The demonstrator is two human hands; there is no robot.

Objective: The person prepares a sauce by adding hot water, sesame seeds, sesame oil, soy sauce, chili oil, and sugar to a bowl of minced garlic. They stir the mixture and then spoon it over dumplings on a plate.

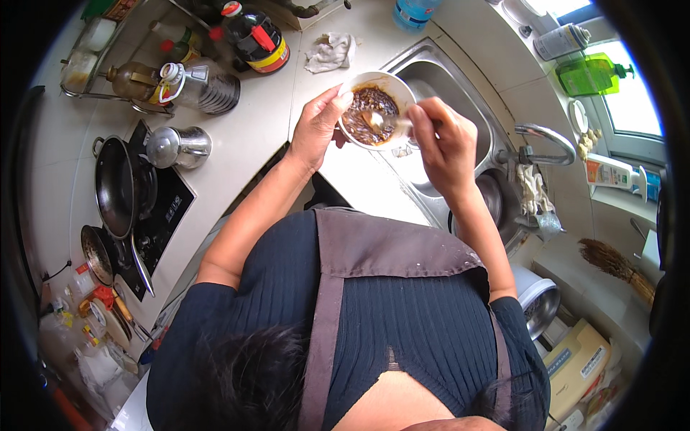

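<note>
My left hand (319, 125) grips a white bowl (405, 92) by its left side, the thumb over the rim. Inside lies a dark brown, wet sauce (372, 102) with small bits in it. From the right, my right hand (446, 141) pinches the handle of a utensil, probably a spoon (377, 119), whose blurred end dips into the sauce. The bowl is held above the counter, overlapping the left edge of the steel sink (488, 110) in view.
A crumpled cloth (331, 52) lies behind the bowl. Left stand a dark sauce bottle (256, 40), a plastic jug (202, 86), a steel pot (179, 147) and a wok (116, 186) on a black cooktop (170, 207). The curved faucet (550, 141) juts in from the right.
</note>
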